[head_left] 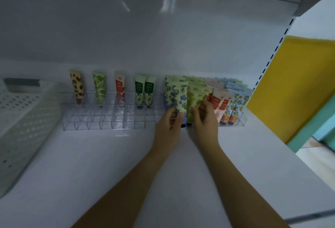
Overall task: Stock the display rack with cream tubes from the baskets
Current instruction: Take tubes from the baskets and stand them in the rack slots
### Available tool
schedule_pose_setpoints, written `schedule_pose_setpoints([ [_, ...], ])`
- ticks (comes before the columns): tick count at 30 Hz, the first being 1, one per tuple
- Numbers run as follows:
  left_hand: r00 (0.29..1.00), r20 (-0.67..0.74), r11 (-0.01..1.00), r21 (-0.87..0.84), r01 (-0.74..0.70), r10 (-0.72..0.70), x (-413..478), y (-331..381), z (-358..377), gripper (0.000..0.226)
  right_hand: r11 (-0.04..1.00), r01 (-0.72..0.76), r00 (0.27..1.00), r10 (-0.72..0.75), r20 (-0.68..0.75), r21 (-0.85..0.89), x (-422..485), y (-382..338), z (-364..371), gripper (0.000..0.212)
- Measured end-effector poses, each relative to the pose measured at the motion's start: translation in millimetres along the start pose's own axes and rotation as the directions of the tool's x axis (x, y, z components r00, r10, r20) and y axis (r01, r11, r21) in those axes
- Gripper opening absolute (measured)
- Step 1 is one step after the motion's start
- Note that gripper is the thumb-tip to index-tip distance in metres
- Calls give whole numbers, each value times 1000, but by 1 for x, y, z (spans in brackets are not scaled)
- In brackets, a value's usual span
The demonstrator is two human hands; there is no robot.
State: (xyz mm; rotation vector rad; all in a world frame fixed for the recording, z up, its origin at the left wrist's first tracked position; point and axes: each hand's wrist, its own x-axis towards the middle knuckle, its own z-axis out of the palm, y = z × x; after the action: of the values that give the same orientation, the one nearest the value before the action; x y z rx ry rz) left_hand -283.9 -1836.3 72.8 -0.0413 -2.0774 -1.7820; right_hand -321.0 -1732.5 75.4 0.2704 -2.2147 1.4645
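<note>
Left hand (pixel 168 118): thumb and fingers are pressed together on the lower end of the blue-flower tube (pixel 178 100), pinching it just above its dark cap.
Right hand (pixel 205 117): just right of that grip, with its fingers curled onto the lower part of the lemon-print tube (pixel 196 97).
Blue-flower tube: upright with the cap down, at the front of its row in the display rack (pixel 101 118), touching the lemon-print tube beside it.
Behind the grip: more tubes of the same two prints stand packed in rows.
Right of the grip: red-label tubes (pixel 218 103) stand next, then orange-fruit tubes (pixel 233 108) at the rack's end, all close together.
Left of the grip: two green-label tubes (pixel 145 89) stand nearest. Farther along stand a red-and-white tube (pixel 120 88), a leaf-print tube (pixel 99 88) and a strawberry-print tube (pixel 77 86), each apart from the next along the rack's back row.
Far left of the grip: a white perforated basket (pixel 27 117) sits on the shelf (pixel 126 155); I cannot tell what is in it.
Far right of the grip: a yellow panel (pixel 293 82) stands past the shelf edge.
</note>
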Motion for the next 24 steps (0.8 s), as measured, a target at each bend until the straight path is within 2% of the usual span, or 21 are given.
schedule_pose_setpoints([
  [2,1000,-11,1000,12,5,-5,0,-1,0,31,1000,-10,1000,10,2,-15,-2,1,1,44],
  [5,1000,-5,1000,7,13,-13,-2,1,0,45,999,37,998,-36,-46,12,-6,-8,-1,53],
  [9,1000,29,999,41,7,-8,-5,2,-1,31,983,184,972,-184,-146,-12,-11,-18,-7,56],
  [13,989,137,989,126,-77,60,-7,3,-2,33,985,157,985,-150,-86,77,-19,-25,-9,59],
  [17,965,237,968,191,-161,114,-10,1,2,39,988,126,989,-118,-84,93,-18,-21,-10,44],
  [20,962,242,953,242,-184,125,-9,-3,3,51,987,107,991,-96,-93,119,-19,-22,-11,42],
  [24,959,215,866,425,-263,185,-9,2,-4,48,980,118,989,-101,-109,160,-19,-22,-13,45],
])
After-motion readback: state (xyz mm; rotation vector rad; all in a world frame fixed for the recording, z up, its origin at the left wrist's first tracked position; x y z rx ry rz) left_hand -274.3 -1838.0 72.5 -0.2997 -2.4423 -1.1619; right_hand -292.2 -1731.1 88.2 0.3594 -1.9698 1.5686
